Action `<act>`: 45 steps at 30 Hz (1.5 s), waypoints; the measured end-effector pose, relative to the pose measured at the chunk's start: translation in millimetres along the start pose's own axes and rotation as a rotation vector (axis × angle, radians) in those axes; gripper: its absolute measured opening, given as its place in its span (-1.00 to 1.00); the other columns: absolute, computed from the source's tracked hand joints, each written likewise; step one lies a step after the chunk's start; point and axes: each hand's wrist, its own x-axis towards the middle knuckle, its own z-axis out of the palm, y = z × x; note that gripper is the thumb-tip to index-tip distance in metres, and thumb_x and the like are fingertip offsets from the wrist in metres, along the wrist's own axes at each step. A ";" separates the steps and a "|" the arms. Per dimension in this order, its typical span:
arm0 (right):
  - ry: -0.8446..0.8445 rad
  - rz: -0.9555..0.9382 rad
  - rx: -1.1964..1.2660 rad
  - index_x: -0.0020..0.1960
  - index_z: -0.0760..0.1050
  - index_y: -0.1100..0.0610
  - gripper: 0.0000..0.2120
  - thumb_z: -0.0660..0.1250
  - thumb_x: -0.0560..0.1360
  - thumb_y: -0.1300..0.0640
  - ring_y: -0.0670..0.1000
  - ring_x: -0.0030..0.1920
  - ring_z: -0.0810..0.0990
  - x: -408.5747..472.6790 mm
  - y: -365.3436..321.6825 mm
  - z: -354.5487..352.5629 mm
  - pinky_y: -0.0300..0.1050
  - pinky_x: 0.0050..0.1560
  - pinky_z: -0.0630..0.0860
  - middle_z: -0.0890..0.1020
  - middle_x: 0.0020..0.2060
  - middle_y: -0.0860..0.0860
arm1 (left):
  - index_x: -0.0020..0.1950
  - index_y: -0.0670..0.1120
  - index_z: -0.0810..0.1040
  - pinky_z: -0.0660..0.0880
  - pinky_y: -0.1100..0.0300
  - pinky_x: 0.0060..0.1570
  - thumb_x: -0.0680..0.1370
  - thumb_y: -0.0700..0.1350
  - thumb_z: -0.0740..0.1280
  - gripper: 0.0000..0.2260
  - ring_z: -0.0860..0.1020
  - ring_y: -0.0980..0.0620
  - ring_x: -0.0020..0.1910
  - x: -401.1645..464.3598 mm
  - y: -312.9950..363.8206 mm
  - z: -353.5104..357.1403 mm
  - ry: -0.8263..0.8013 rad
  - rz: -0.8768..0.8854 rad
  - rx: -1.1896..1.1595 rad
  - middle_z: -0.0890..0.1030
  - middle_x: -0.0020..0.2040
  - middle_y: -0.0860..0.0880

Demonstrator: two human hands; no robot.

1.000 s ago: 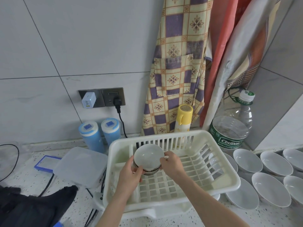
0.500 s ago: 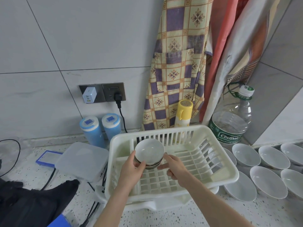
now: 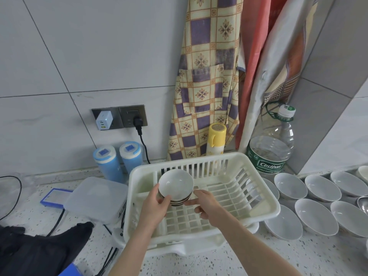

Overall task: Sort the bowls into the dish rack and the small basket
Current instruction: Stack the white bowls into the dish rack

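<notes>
The bowl is tilted toward the camera inside the rack, in its back left part, white inside with dark stripes on its outer wall. Whether it is one bowl or a small stack cannot be told; only striped edges show below its rim. The left hand holds it from the left, thumb on the near rim, the other fingers hidden behind the bowl. The right hand lies just beside it on the right, its fingers extended and relaxed, the tips pointing at the bowl's lower edge; whether they touch it is unclear. The rack stands on the speckled desk, its bottom tray partly hidden under the forearms. To its right, white bowls sit in rows on the desk, some cut off by the frame's edge and one mostly hidden behind the rack wall. Behind the rack stand a yellow bottle and a large water bottle, both partly covered by the rack. No small basket can be made out. At left, a clear lid covers something indistinct, and a dark cloth is cut off at the corner.
</notes>
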 end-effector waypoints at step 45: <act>0.315 0.193 0.535 0.20 0.46 0.05 -0.80 0.25 0.60 0.06 -0.04 -0.51 0.38 -66.3 133.4 -348.6 -0.32 -0.62 0.11 0.69 0.01 0.12 | 0.27 -0.12 0.44 0.26 0.24 -0.52 0.61 -0.20 0.25 -0.76 0.42 0.04 -0.49 -131.8 76.1 339.2 -0.123 -0.603 -0.522 0.73 -0.16 -0.20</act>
